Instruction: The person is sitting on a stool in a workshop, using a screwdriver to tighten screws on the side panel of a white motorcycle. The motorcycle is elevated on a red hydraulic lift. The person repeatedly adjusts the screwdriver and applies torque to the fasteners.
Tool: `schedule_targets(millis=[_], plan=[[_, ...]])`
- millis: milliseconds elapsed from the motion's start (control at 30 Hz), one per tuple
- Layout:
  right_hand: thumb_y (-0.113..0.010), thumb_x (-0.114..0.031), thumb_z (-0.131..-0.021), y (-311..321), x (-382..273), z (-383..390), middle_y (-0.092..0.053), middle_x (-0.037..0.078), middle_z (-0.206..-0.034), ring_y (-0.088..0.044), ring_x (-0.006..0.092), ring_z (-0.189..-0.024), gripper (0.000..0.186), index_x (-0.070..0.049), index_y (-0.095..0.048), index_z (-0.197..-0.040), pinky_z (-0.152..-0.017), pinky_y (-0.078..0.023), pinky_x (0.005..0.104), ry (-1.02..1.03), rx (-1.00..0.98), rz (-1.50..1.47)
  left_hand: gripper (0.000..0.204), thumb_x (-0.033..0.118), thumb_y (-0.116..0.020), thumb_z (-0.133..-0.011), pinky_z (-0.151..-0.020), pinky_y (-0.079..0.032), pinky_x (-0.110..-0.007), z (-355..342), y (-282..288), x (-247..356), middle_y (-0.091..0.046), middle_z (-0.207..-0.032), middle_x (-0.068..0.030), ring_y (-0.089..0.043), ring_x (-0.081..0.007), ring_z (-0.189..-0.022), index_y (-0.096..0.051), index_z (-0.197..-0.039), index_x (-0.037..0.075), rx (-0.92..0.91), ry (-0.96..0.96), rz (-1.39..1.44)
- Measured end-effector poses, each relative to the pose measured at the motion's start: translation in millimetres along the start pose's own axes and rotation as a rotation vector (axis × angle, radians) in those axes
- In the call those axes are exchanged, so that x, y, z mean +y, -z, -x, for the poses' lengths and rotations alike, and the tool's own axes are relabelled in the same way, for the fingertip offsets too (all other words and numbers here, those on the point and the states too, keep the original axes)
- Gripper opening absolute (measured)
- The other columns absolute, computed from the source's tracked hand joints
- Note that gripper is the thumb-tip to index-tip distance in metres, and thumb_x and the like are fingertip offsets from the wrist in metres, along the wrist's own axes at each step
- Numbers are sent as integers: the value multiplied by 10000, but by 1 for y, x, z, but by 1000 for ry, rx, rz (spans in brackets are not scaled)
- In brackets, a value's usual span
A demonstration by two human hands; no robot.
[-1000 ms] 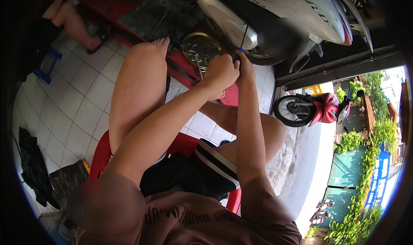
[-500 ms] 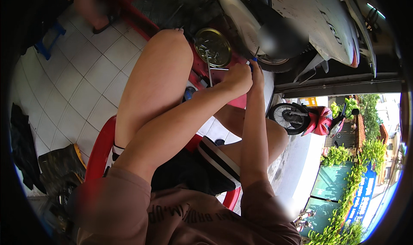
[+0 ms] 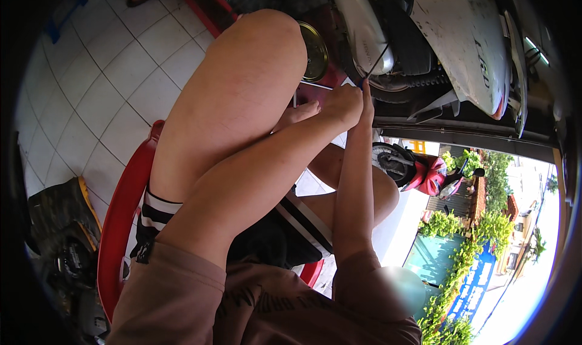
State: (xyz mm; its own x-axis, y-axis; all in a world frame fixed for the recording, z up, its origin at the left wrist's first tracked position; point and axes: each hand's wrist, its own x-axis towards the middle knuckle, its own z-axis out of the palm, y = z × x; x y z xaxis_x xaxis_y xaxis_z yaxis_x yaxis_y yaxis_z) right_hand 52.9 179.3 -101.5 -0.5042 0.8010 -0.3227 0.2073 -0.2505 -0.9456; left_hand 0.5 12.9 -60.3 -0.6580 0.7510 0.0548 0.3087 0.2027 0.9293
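Observation:
Close together in front of the motorbike, my left hand [image 3: 343, 107] and my right hand [image 3: 367, 110] are closed around the handle of a screwdriver [image 3: 378, 61]. A little of its blue handle shows above the fingers. The thin dark shaft slants up and right, across the silver-white cover [image 3: 364, 33] low on the motorbike. Whether the tip touches a part I cannot tell. My left hand hides most of the grip. Beside my raised left knee sits a round gold-coloured tray [image 3: 316, 57], partly covered by the leg.
The grey-white motorbike body [image 3: 464, 26] fills the upper right. A red plastic chair [image 3: 121, 217] is under me on white floor tiles [image 3: 112, 96]. Outside stands a red motorbike [image 3: 427, 175]. A blue stool [image 3: 54, 30] and a dark bag-like thing [image 3: 57, 214] are at left.
The view has shifted, and my left knee now hides much of the tray. My hands have turned the screwdriver so more of its shaft shows against the motorbike's cover.

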Motion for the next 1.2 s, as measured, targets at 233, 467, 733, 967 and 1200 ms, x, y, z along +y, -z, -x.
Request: schedule_targets(millis=[233, 467, 733, 967, 1200], plan=[[-638, -553, -813, 10, 0, -12, -574, 29, -717, -534, 146, -629, 476, -82, -594, -764, -589, -452, 331, -11, 33, 68, 219, 94, -524, -824, -766, -544, -431, -1, 3, 1, -659, -926, -245, -665, -373, -879, -658, -931, -42, -23, 0, 26], [-640, -552, -813, 4, -6, -8, -575, 37, -700, -540, 158, -612, 465, -96, -584, -740, -586, -460, 345, -22, 39, 33, 226, 112, -527, -822, -757, -542, -440, -3, 1, 3, -656, -930, -256, -666, -371, -874, -658, -931, -35, -28, -16, 18], [-536, -387, -947, -16, -25, 24, -574, 47, -762, -559, 153, -685, 327, -69, -608, -964, -673, -482, 285, 97, -218, -235, 369, 270, -576, -829, -778, -539, -427, -6, 3, 10, -666, -925, -233, -665, -376, -861, -637, -1025, -37, 36, 148, 178], [-515, -354, -962, -24, -50, 35, -578, 53, -843, -563, 167, -786, 347, -31, -559, -1080, -772, -477, 303, -28, -457, -533, 469, 379, -628, -820, -765, -535, -427, -5, 4, 27, -673, -890, -228, -668, -361, -846, -634, -1074, -15, 188, 107, 392], [-509, -374, -959, -24, -57, 44, -636, 46, -898, -615, 178, -859, 319, -73, -585, -1032, -781, -498, 323, -7, -332, -332, 285, 218, -688, -761, -728, -545, -418, 0, 31, 32, -664, -833, -236, -668, -366, -798, -665, -847, -53, 188, 33, 281]])
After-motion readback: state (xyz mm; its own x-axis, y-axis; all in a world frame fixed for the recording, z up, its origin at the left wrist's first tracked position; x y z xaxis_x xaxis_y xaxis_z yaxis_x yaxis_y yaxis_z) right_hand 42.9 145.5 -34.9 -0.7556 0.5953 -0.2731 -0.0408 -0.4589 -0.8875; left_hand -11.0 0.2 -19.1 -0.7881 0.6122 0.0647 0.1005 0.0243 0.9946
